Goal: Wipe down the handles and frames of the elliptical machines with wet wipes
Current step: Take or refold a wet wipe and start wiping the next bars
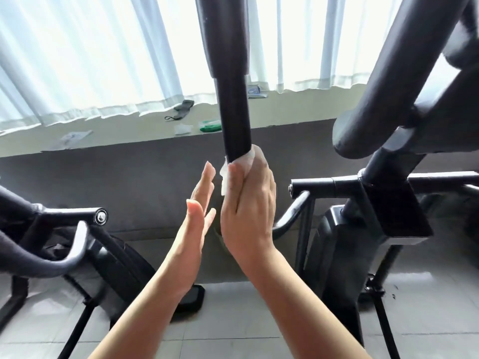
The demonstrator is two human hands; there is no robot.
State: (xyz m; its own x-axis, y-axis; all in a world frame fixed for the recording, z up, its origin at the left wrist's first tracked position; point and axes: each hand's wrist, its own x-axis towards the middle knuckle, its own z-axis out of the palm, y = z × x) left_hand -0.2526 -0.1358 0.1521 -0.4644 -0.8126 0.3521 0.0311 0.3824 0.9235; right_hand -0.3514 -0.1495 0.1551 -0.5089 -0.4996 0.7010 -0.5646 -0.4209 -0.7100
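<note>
Pole: we see a thick black pole (pixel 233 99) coming down the middle. It is our landmark for everything else.
Right hand: our right hand (pixel 248 203) wraps its fingers around the pole and squeezes a wet wipe against it.
Wet wipe: the white wet wipe (pixel 225 177) is bunched between our right hand and the pole. A bit of it sticks out on the left of the hand.
Left hand: our left hand (pixel 201 203) is flat, with straight fingers close together. It is just left of the pole, near the right hand. It holds nothing, and we cannot tell if it touches the wipe.
Window ledge: a pale ledge (pixel 129 130) runs behind the pole, under white curtains (pixel 103 60).
On the ledge: a green and white pack (pixel 210 125) lies just left of the pole, partly hidden by it. A small white piece (pixel 182 129) is beside that. A grey thing with a strap (pixel 181 108) lies further left.
Right of the pole: a big black machine frame (pixel 388 151) stands with a cross bar (pixel 337 182).
Left of the pole: another black machine (pixel 64 242) has a curved handle.
Floor: pale tiles (pixel 233 320) lie below the pole.
</note>
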